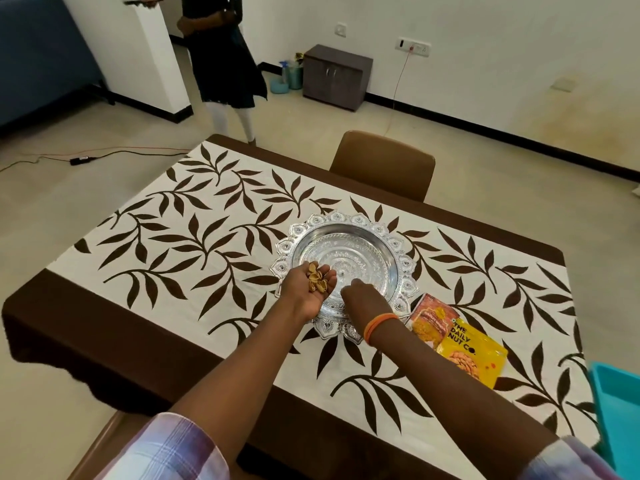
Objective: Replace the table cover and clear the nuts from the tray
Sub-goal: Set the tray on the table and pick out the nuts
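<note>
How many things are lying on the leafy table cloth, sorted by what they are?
Silver tray: 1
Snack packets: 2, an orange packet and a yellow packet
Total: 3
The nuts are in the left hand, not on the cloth.

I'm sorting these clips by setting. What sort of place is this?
Most likely a home dining room: a dining table under a leaf-patterned table cover, a brown chair pushed in at the far side, and an ornate silver tray with snack packets beside it.
</note>
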Tool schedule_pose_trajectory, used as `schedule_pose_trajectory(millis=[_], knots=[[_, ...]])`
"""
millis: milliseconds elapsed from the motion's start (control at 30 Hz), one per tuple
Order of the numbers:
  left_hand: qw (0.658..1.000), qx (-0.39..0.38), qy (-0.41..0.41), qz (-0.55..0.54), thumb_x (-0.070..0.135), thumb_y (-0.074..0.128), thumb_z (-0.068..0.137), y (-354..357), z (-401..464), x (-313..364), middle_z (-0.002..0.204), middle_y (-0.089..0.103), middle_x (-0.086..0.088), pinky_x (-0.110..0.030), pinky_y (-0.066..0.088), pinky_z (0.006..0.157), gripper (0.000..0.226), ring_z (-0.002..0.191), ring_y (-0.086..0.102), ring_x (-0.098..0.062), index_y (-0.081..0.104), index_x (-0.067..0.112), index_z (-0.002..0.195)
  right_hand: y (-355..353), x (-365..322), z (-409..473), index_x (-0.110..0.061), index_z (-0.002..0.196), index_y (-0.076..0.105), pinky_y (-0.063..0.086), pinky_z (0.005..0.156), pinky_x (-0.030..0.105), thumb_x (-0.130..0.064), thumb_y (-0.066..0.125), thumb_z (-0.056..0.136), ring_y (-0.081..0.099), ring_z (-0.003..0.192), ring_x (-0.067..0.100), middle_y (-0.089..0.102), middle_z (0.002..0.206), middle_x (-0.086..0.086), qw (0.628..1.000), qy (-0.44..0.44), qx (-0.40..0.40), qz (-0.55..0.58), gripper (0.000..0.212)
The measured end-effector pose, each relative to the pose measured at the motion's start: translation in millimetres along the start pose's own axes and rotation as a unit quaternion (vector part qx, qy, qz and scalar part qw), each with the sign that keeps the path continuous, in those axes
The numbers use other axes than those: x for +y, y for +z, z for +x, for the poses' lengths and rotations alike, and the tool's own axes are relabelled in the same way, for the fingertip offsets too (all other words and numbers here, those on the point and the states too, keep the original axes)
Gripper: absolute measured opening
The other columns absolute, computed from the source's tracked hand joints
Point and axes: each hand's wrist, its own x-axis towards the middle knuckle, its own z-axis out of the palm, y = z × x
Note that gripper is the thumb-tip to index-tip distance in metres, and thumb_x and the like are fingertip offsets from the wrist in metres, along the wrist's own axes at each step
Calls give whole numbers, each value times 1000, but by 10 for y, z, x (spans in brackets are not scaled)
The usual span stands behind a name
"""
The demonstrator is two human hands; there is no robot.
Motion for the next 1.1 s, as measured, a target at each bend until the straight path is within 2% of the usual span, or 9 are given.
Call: schedule_pose_trajectory(millis=[200,367,500,633,733,833,933,1033,1100], knots=[[1000,3,2,6,24,34,106,14,2,-11,82,59,-12,-30,57,61,32,75,60,-24,53,8,88,-82,46,79,0,110,59,50,82,38,1,57,86,62,102,36,61,110,21,1000,8,-13,-12,25],[1000,2,5,11,23,34,106,29,9,-23,82,58,-13,-32,52,70,31,76,60,-24,53,7,88,-133,68,145,-5,103,62,49,74,34,-5,63,80,64,97,34,65,104,17,999,26,-23,29,23],[1000,3,4,11,24,33,106,38,26,-30,83,58,-13,-32,52,70,33,77,59,-25,53,7,86,-161,71,140,-4,105,61,51,77,35,-7,69,79,64,97,35,63,105,18,999,26,-20,27,28],[1000,1,-1,10,24,33,106,59,49,-44,82,58,-12,-31,53,68,32,75,60,-24,53,8,86,-77,71,98,-3,115,57,50,81,38,2,55,86,61,104,36,59,113,19,1000,4,23,-9,30],[1000,3,-4,12,25,34,106,54,73,-49,83,59,-11,-30,57,63,31,75,61,-24,53,9,87,-41,60,75,-2,111,59,50,83,40,5,53,86,61,102,37,59,110,20,999,-1,36,14,27],[1000,3,-7,7,25,35,106,52,85,-56,85,59,-11,-32,54,68,31,77,61,-24,54,9,88,-110,156,102,-3,89,70,57,74,30,2,67,75,67,81,26,69,93,18,984,60,57,155,15],[1000,1,-8,10,26,35,106,61,75,-59,82,59,-10,-31,55,66,32,76,61,-24,54,9,88,-336,265,100,-4,71,73,46,56,7,0,72,70,63,58,11,73,73,10,929,128,94,334,4],[1000,0,-12,21,26,35,105,81,67,-87,79,60,-10,-28,56,58,30,72,61,-22,54,10,88,-596,263,44,-1,71,71,59,63,27,6,71,71,70,62,23,72,70,13,838,128,132,513,7],[1000,-5,-19,23,25,35,105,105,60,-116,77,62,-10,-27,56,56,30,68,60,-21,55,9,88,-721,176,57,-3,74,71,60,67,28,3,71,74,70,66,20,72,73,10,849,91,142,501,6]])
